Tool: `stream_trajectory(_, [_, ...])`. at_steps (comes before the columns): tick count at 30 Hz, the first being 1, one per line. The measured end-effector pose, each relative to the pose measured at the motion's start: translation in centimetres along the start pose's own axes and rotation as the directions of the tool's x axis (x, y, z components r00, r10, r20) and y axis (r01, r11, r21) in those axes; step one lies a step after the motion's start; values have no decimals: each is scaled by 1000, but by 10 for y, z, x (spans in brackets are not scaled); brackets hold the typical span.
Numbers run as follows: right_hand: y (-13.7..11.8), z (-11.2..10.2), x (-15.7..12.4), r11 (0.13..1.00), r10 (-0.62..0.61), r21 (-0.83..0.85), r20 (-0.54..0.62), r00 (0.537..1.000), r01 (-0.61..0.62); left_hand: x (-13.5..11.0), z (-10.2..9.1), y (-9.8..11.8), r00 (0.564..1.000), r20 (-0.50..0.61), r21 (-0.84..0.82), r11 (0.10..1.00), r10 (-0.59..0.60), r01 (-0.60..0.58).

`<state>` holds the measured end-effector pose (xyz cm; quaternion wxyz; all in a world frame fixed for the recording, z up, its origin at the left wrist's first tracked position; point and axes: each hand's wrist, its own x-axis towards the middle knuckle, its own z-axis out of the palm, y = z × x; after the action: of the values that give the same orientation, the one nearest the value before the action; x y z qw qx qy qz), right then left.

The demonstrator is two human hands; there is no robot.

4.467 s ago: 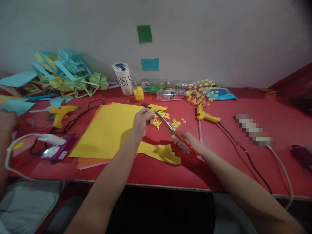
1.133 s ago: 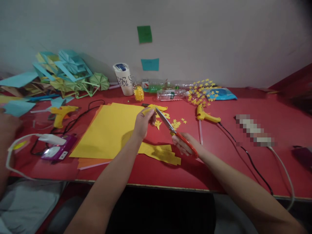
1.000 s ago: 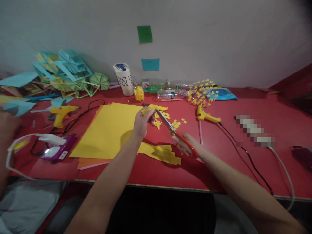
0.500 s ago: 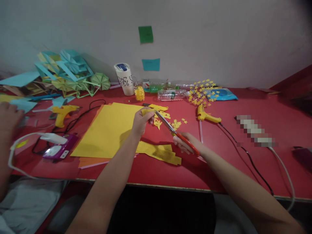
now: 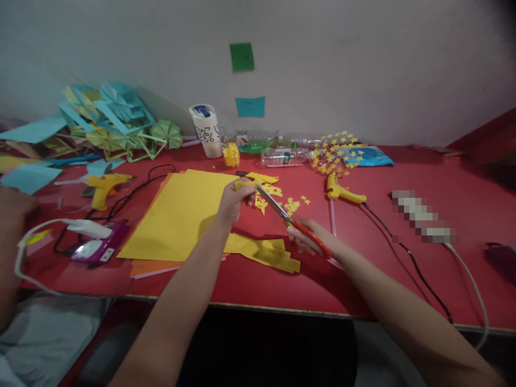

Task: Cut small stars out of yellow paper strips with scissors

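My left hand point(image 5: 233, 202) pinches a small piece of yellow paper point(image 5: 243, 184) above the red table point(image 5: 363, 269). My right hand point(image 5: 308, 240) grips red-handled scissors point(image 5: 294, 222), whose metal blades point up-left and meet the paper at my left fingertips. Small yellow cut stars point(image 5: 291, 204) lie on the table just beyond the blades. A large yellow sheet point(image 5: 181, 212) lies flat under my left forearm, and yellow offcuts point(image 5: 264, 252) sit between my two arms.
Two yellow glue guns point(image 5: 341, 192) point(image 5: 102, 185) with black cords lie on either side. A white cup point(image 5: 206, 130), plastic bottles point(image 5: 284, 156) and a pile of yellow stars point(image 5: 334, 150) line the wall. Folded paper models point(image 5: 113, 121) stand far left. Another person's hand point(image 5: 12, 204) is at the left edge.
The scissors have kept working at the small yellow piece with slight shifts of blade angle. The other person's hand at the left edge has moved about.
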<state>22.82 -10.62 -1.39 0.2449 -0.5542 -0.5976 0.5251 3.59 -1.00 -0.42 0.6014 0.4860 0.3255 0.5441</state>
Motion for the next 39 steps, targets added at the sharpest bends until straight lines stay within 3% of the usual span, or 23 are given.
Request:
stream_trajectory(17, [-8,-1,-3,998,34,57,47,998,-37,1,-9,8,997,47,51,997,-59,57])
stream_trajectory(39, [-4,2,1,995,75,62,-6,997,-74,2,-8,7,997,46,55,997,-55,52])
